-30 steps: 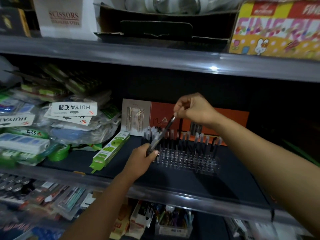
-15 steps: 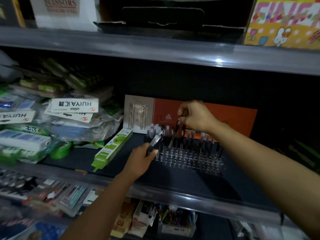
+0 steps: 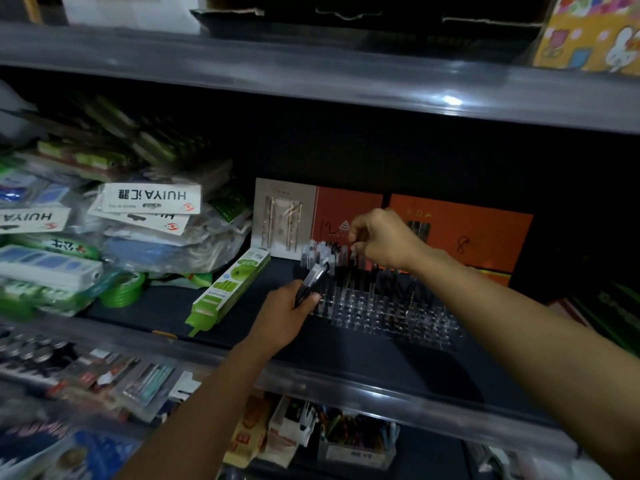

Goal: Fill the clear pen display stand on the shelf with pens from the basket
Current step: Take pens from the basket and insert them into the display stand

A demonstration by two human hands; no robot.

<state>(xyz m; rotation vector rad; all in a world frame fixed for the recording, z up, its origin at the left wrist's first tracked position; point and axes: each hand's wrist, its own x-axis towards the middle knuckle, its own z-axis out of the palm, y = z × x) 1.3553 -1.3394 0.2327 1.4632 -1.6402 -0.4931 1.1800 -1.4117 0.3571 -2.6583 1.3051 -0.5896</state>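
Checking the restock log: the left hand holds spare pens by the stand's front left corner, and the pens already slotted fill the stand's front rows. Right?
Not quite. In the head view the left hand does hold spare pens, but the slotted pens stand in the back rows of the clear pen display stand; its front rows are empty.

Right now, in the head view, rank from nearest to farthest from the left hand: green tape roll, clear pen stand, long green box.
From the left hand:
1. Clear pen stand, just right.
2. Long green box, left.
3. Green tape roll, far left.
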